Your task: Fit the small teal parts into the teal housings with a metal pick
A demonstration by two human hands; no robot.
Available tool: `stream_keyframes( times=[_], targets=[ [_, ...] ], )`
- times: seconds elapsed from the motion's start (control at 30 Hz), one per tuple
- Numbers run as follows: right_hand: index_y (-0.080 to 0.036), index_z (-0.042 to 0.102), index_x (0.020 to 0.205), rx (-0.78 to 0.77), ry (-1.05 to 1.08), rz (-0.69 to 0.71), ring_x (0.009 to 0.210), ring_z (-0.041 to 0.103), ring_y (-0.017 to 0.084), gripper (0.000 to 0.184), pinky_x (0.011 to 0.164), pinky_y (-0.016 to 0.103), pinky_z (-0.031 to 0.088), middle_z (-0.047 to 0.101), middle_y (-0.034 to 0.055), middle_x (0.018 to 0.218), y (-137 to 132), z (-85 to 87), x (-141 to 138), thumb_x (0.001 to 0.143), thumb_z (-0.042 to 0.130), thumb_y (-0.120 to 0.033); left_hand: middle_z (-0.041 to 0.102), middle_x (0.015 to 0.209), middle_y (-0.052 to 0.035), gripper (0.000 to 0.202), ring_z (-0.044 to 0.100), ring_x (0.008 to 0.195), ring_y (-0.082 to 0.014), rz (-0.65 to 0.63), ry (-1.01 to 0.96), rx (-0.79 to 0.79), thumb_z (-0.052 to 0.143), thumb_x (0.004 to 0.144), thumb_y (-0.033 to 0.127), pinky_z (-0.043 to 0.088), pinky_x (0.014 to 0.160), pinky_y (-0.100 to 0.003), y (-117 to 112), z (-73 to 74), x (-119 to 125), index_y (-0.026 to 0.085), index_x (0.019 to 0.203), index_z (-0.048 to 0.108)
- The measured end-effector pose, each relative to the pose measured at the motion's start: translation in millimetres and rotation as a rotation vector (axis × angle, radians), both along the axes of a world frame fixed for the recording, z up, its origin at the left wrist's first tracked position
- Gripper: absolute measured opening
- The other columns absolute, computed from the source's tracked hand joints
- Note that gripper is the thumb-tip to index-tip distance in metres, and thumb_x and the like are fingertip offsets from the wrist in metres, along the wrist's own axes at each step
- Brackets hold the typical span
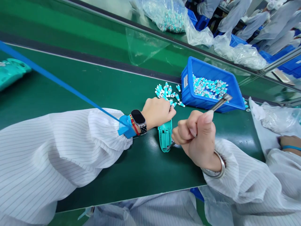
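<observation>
A teal plastic housing [165,135] with long slots, like a battery compartment, lies on the green work surface. My left hand [157,112] is closed over its upper end; its fingertips are mostly hidden. In my closed right hand [196,135] is a slim metal tool [220,103] with a blunt upper end. Its thin lower tip reaches the lower right edge of the housing. Small teal-and-white plastic parts [167,91] lie loose just beyond my left hand.
A blue bin [213,105] of similar small parts stands at the back right. Another teal housing [13,72] lies far left. A blue strap [63,84] runs from my left wrist across the surface. Plastic bags [164,18] lie behind the rail; a co-worker's hand [290,142] is at right.
</observation>
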State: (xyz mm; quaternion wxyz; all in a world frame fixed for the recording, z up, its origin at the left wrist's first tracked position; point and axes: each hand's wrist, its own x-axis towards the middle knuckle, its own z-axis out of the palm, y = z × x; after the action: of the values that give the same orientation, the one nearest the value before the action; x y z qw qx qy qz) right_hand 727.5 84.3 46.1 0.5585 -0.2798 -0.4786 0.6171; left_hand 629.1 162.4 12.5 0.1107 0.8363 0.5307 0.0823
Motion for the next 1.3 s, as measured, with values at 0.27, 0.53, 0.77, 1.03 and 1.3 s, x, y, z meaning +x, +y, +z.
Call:
stream_keyframes(
  times=[0.27, 0.53, 0.77, 1.03, 1.3],
  targets=[
    [-0.018, 0.031, 0.057, 0.022, 0.005, -0.003, 0.037, 0.013, 0.003, 0.047, 0.037, 0.015, 0.017, 0.015, -0.0081, 0.048, -1.4, -1.7, -2.0, 0.089, 0.047, -0.048, 0.065, 0.083, -0.0138, 0.044, 0.063, 0.078, -0.0292, 0.007, -0.011, -0.002, 0.028, 0.085, 0.035, 0.041, 0.062, -0.035, 0.8, -0.1, 0.0, 0.011, 0.078, 0.064],
    [-0.018, 0.031, 0.057, 0.161, -0.002, 0.008, 0.036, 0.013, 0.003, 0.045, 0.037, 0.016, 0.016, 0.017, -0.0077, 0.046, -11.6, -10.2, -2.3, 0.090, 0.048, -0.044, 0.064, 0.079, -0.0135, 0.043, 0.062, 0.076, -0.0288, 0.016, -0.008, 0.020, 0.029, 0.084, 0.035, 0.041, 0.061, -0.034, 0.9, -1.8, 2.8, 0.011, 0.074, 0.063],
    [-0.018, 0.030, 0.058, 0.001, 0.004, -0.035, 0.036, 0.015, 0.003, 0.047, 0.036, 0.015, 0.017, 0.016, -0.0088, 0.047, -0.1, -8.6, -5.0, 0.088, 0.048, -0.050, 0.065, 0.086, -0.0131, 0.044, 0.063, 0.081, -0.0290, 0.012, 0.017, -0.035, 0.028, 0.086, 0.037, 0.042, 0.065, -0.035, 0.3, 2.9, -1.5, 0.012, 0.081, 0.064],
    [-0.018, 0.048, 0.078, 0.075, -0.716, -0.176, 0.051, 0.034, 0.005, 0.025, 0.046, 0.020, 0.028, 0.046, -0.0039, 0.068, 27.1, -12.9, 32.0, 0.083, 0.060, -0.039, 0.066, 0.097, -0.0114, 0.038, 0.062, 0.088, -0.0324, 0.021, -0.041, -0.130, 0.030, 0.089, 0.041, 0.043, 0.067, -0.037, -5.3, 2.3, -8.0, 0.017, 0.092, 0.060],
    [-0.020, 0.046, 0.111, -0.332, -0.640, 0.080, 0.072, 0.053, 0.011, 0.054, 0.064, 0.024, 0.041, 0.057, -0.0007, 0.087, 36.2, -51.7, 66.9, 0.067, 0.073, -0.034, 0.059, 0.066, -0.0015, 0.041, 0.057, 0.064, -0.0165, -0.053, -0.419, -0.344, 0.024, 0.093, 0.044, 0.038, 0.060, -0.026, -5.5, -2.4, -7.8, 0.019, 0.081, 0.053]
  ],
)
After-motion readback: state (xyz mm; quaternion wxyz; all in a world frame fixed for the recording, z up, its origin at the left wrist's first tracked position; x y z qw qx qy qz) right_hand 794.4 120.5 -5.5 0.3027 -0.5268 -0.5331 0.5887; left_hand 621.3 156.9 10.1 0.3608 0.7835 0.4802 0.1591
